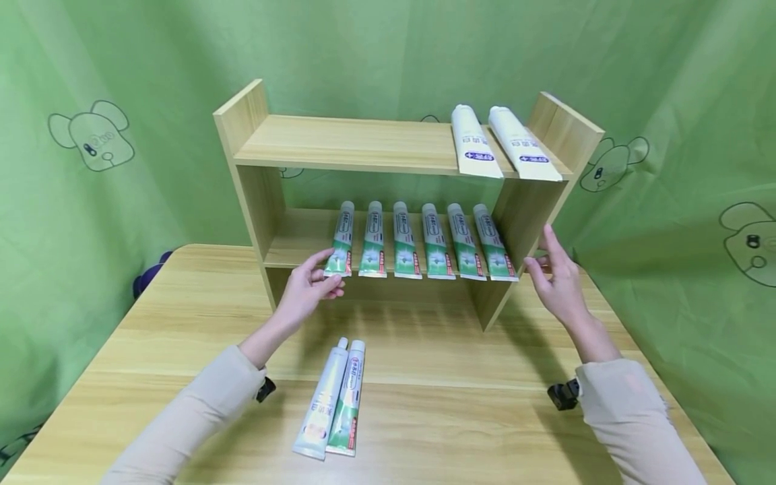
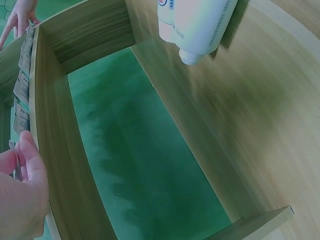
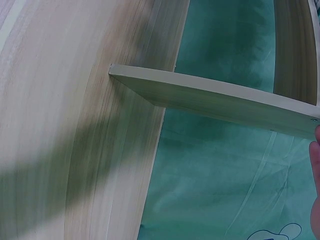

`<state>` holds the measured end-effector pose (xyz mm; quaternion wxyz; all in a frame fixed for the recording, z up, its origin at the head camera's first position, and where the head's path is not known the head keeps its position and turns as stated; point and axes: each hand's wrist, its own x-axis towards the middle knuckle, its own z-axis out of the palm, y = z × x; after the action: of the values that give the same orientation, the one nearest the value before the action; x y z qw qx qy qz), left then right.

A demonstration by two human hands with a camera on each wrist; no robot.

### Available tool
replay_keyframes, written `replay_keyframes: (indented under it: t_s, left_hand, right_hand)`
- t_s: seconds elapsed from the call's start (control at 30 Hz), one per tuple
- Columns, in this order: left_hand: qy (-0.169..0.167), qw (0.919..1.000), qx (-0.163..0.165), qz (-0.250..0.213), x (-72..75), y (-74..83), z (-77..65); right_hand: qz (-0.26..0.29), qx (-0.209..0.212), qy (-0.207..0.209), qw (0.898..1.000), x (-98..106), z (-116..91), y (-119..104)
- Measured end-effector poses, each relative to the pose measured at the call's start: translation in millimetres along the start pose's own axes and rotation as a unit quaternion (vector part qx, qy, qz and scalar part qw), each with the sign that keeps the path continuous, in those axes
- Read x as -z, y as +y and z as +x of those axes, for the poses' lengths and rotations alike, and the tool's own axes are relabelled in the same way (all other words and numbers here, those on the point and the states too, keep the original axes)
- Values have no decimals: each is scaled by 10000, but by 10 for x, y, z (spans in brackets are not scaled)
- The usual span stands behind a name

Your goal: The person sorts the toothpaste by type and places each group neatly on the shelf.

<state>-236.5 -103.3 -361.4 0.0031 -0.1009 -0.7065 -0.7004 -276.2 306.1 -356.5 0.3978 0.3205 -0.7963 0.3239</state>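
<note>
My left hand pinches the flat tail end of the leftmost green-and-white toothpaste tube, which lies on the middle shelf. In the left wrist view, thumb and fingers close on that end at the shelf's front edge. Several matching tubes, such as the next toothpaste tube, lie side by side to its right, caps toward the back. My right hand is at the outside of the shelf's right side panel, fingers mostly extended; in the right wrist view its fingertips appear at the panel's edge.
On the top board, two white toothpaste tubes lie at the right. A pale toothpaste tube and a green-and-white toothpaste tube lie together on the wooden table in front. Green curtain surrounds the table.
</note>
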Motion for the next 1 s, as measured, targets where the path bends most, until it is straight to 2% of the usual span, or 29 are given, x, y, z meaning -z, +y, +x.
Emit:
replay_keyframes:
  t_s: [0.33,0.53,0.8,1.0]
  left_hand:
    - [-60,10000,48,-51,-9,5,12]
    - [-20,9999,131,-103,-6,17,-3]
    - [-32,10000,72,17,25,12,-94]
    - [-238,9997,16,-74,74,-11,-195]
  right_hand:
    - [14,-302,-86,9995,11,-22,-12]
    - [66,-234,15,9997,3,-13,-24]
    - [78,-255,23,9996,2,-14,-9]
    - [110,-329,-53,9994,9,-10,-12]
